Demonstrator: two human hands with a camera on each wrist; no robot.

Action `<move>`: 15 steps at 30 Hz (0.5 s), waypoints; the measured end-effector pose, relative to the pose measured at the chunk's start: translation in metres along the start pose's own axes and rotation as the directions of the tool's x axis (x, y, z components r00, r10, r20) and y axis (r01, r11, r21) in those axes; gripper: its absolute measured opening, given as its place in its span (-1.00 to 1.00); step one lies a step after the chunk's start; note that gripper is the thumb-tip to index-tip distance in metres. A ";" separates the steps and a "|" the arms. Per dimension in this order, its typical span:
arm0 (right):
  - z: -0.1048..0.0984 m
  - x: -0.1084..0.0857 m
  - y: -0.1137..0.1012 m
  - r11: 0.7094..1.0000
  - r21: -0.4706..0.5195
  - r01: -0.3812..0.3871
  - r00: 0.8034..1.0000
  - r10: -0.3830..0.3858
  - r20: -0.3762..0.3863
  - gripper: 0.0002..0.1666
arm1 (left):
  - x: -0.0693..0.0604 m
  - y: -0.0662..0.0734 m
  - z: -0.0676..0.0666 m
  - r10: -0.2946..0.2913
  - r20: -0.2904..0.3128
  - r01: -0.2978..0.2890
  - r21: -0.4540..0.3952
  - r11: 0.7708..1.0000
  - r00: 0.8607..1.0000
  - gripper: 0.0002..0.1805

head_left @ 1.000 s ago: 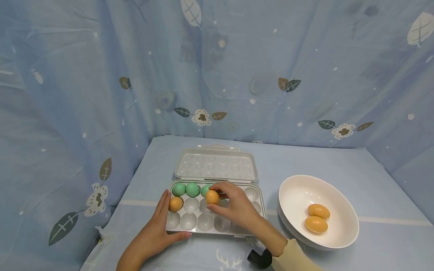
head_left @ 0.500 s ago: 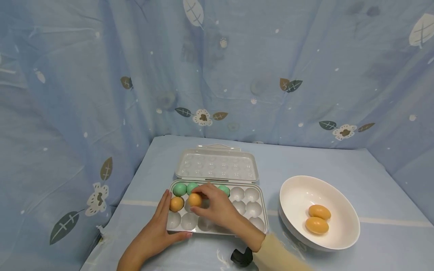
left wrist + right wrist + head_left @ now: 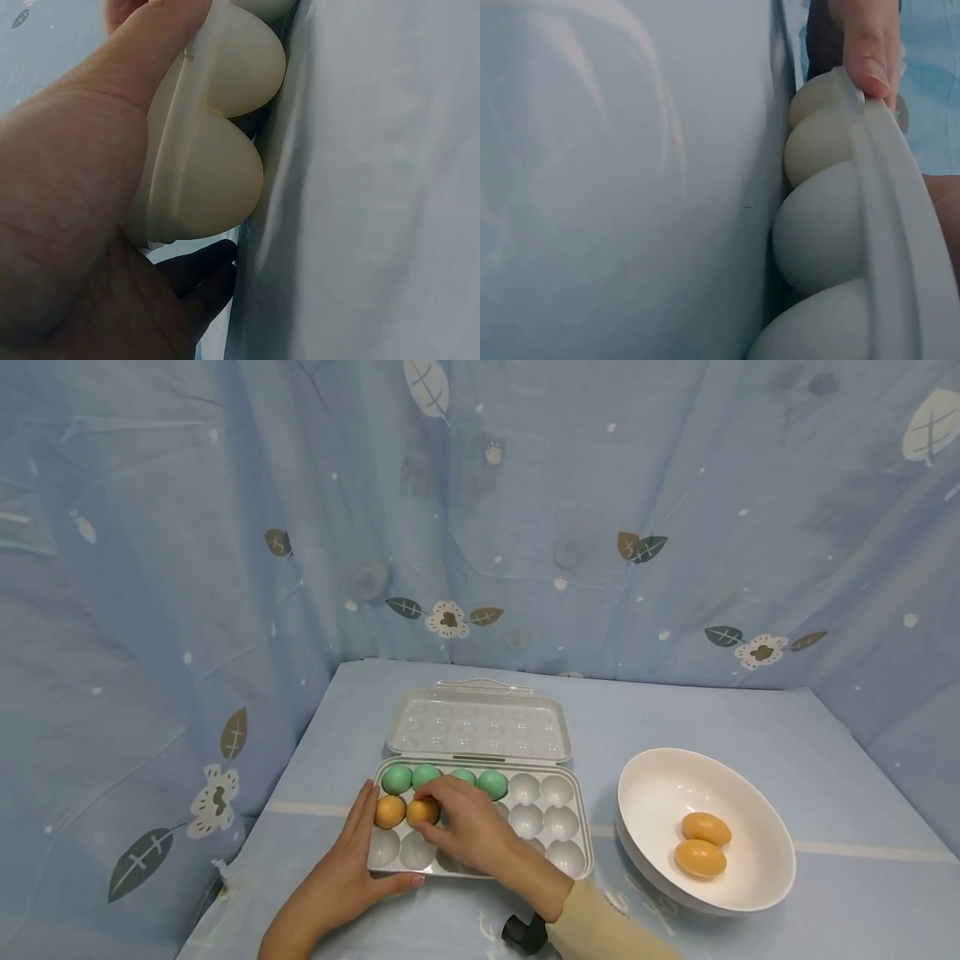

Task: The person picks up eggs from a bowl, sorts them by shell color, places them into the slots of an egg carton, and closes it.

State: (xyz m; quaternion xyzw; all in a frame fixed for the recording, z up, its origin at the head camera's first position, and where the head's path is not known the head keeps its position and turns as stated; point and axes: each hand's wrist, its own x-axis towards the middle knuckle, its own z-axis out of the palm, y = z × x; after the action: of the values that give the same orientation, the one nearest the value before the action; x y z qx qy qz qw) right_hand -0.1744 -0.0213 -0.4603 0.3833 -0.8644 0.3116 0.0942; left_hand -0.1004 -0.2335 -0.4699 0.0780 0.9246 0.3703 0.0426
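My right hand [image 3: 472,827] pinches an orange egg [image 3: 422,812] at the second cup of the middle row in an egg carton [image 3: 525,840]. Left of it, another orange egg [image 3: 389,812] sits in the row's first cup. Several green eggs [image 3: 492,784] fill the left part of the back row. My left hand [image 3: 341,877] rests against the carton's front-left corner, fingers straight along the left side and thumb at the front edge. In the left wrist view, that thumb [image 3: 142,45] lies along the carton's rim. Right-hand fingers hide some middle cups.
To the right stands a white bowl [image 3: 645,827] with two orange eggs [image 3: 702,843] in it. The carton's lid [image 3: 480,722] lies folded back behind the cups. A black object [image 3: 523,935] is by my right wrist. A patterned curtain [image 3: 570,527] hangs behind the table.
My right hand has moved left across the carton with the orange egg and lowered it to the second cup of the middle row. My left hand has stayed in place.
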 end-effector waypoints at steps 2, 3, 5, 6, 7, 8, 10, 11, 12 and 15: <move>-0.001 0.000 -0.001 1.000 -0.005 0.009 1.000 -0.009 -0.001 -0.63 | 0.000 -0.001 0.001 0.010 -0.006 -0.010 0.000 1.000 1.000 0.53; -0.002 -0.001 -0.001 1.000 -0.008 0.009 1.000 -0.009 -0.002 -0.62 | -0.001 -0.001 0.001 0.014 -0.009 -0.014 -0.001 1.000 1.000 0.53; -0.006 -0.002 -0.002 1.000 0.000 0.015 1.000 -0.015 -0.007 -0.61 | -0.001 -0.001 0.001 0.021 -0.014 -0.021 -0.001 1.000 1.000 0.53; -0.009 -0.003 -0.002 1.000 0.010 0.019 1.000 -0.019 -0.012 -0.60 | -0.001 -0.001 0.002 0.024 -0.017 -0.024 -0.001 1.000 1.000 0.53; -0.012 -0.004 -0.002 1.000 0.020 0.022 1.000 -0.022 -0.021 -0.59 | -0.001 -0.002 0.002 0.026 -0.019 -0.026 0.001 1.000 0.999 0.53; -0.016 -0.006 -0.001 0.999 0.028 0.023 0.999 -0.022 -0.034 -0.57 | -0.001 -0.002 0.002 0.029 -0.023 -0.029 0.003 1.000 0.999 0.53; -0.026 -0.010 0.001 0.998 0.046 0.033 0.997 -0.030 -0.070 -0.55 | -0.001 -0.002 0.002 0.032 -0.029 -0.032 0.009 0.999 0.999 0.53; -0.033 -0.012 0.003 0.998 0.053 0.036 0.995 -0.031 -0.092 -0.54 | -0.001 -0.002 0.002 0.031 -0.029 -0.031 0.013 0.999 0.999 0.54; -0.039 -0.015 0.005 0.998 0.059 0.036 0.993 -0.029 -0.113 -0.52 | 0.000 -0.002 0.002 0.028 -0.027 -0.027 0.016 1.000 0.999 0.54; -0.063 -0.025 0.012 0.999 0.043 0.021 0.985 -0.013 -0.171 -0.49 | 0.000 -0.002 0.001 0.024 -0.027 -0.023 0.022 0.999 0.999 0.55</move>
State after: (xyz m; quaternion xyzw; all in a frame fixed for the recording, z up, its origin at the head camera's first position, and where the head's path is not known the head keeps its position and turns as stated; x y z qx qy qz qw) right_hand -0.1708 0.0385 -0.4265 0.3644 -0.8427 0.3617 0.1621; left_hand -0.0999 -0.2340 -0.4720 0.0843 0.9281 0.3620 0.0246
